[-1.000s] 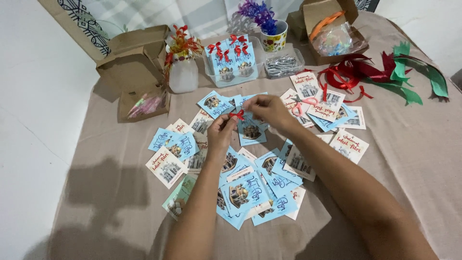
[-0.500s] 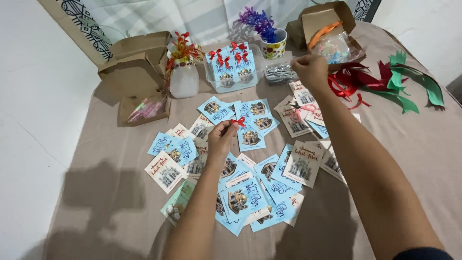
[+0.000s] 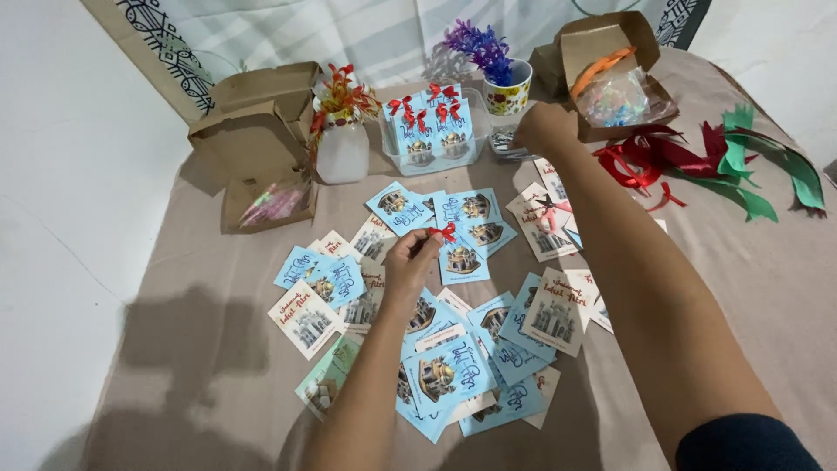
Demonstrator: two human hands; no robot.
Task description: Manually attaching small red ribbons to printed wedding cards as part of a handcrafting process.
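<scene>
A clear plastic tray (image 3: 432,157) stands at the far middle of the cloth-covered table (image 3: 200,349), and everything is placed from it. Inside it, blue cards with small red bows (image 3: 427,122) stand upright. To its left is a white bottle vase (image 3: 342,150) with red and orange paper flowers, and further left two brown cardboard boxes (image 3: 257,113), the lower one open with pale strips inside. To its right stands a patterned cup (image 3: 507,92) with purple flowers, then an open brown box (image 3: 610,78) holding a clear bag and an orange ribbon. Far right of the tray lie loose red ribbons (image 3: 641,161) and green ribbons (image 3: 758,174).

In front of the tray, blue and white printed cards (image 3: 453,366) with a domed building picture lie scattered and overlapping.

The left hand (image 3: 410,262), in front of the tray, pinches a small red bow (image 3: 445,233) between its fingertips against the top edge of a blue card (image 3: 462,260) lying flat among the others.

The right hand (image 3: 545,131) reaches to just right of the tray, beside the cup, over something small and silvery; its fingers curl downward and away, so I cannot tell whether they are closed on anything.
</scene>
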